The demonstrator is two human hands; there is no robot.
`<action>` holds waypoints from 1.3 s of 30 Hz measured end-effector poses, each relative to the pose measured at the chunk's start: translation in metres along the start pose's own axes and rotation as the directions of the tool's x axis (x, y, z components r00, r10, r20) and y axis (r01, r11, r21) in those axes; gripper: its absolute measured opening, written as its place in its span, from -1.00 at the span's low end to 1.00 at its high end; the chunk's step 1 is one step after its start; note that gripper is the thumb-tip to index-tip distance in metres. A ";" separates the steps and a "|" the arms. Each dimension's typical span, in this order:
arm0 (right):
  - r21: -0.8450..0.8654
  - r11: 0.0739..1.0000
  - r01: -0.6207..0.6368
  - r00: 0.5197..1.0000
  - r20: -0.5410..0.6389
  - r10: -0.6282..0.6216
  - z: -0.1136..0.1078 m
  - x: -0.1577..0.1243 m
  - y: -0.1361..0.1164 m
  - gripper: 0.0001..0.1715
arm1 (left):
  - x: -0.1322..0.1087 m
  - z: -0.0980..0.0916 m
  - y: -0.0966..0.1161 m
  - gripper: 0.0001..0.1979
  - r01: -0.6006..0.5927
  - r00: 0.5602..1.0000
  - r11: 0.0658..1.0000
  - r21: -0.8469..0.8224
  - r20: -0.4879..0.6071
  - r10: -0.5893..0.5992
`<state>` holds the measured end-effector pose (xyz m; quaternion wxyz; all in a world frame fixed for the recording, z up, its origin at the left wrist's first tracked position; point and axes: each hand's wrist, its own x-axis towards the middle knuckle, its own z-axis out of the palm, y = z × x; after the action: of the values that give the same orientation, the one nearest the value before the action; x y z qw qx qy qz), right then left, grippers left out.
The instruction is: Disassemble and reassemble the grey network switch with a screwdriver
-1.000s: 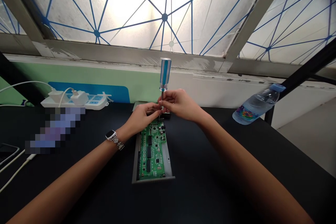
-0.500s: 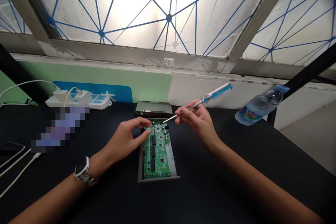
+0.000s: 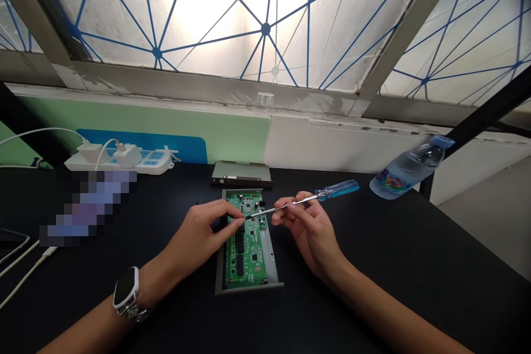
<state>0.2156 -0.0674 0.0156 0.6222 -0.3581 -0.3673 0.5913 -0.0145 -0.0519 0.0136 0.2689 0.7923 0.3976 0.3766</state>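
The screwdriver (image 3: 338,189), with a clear blue handle, is held by its shaft in the fingers of my right hand (image 3: 309,227). It lies nearly level, its dark tip pointing left over the green circuit board (image 3: 254,257). My left hand (image 3: 213,227) is pinched at that tip, above the upper part of the board; whatever may be between the thumb and forefinger is too small to make out. The board sits in an open metal tray (image 3: 271,265) on the black table.
Behind the board lies a flat metal cover (image 3: 241,171). A white power strip (image 3: 160,161) with chargers and cables stands at the back left, beside a blurred-out object (image 3: 91,207). A water bottle (image 3: 409,171) leans at the right. A clear cup (image 3: 265,99) is on the sill.
The screwdriver has tilted down to nearly level, its tip drawn nearer over the board. My left fingers have closed together at the tip, and my right hand has come lower.
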 end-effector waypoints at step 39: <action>0.116 0.965 -0.234 0.971 -0.028 0.238 -0.006 0.001 0.006 -0.74 | -0.007 0.005 -0.005 -0.89 -0.092 0.996 0.993 0.075 -0.008 0.093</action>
<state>0.2182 -0.0661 0.0074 0.5740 -0.3762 -0.2753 0.6732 -0.0149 -0.0554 0.0043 0.2190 0.8172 0.3759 0.3781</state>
